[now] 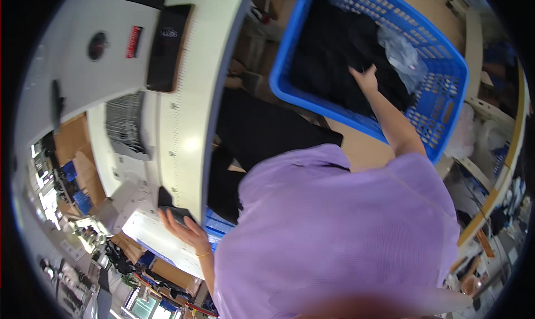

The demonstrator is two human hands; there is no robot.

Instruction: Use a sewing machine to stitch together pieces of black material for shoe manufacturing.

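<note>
Up at the right, my right hand [366, 80] reaches into a blue plastic basket [356, 118]. Its thumb and a finger straddle a bunch of black cloth [334, 51], and the other fingertips are lost in the dark folds. On the left, my left hand [186, 230] lies at the edge of a white table [186, 124], fingers stretched over a small black fabric piece [179, 213]. Larger black fabric [273, 126] hangs beside the table, between it and the basket.
A clear plastic bag [404, 57] lies inside the basket. The table carries a dark phone [170, 48] and a white sewing machine [111, 40]. Along the table runs a printed ruler scale. A yellow-edged board [501, 191] and assorted clutter stand at the far right.
</note>
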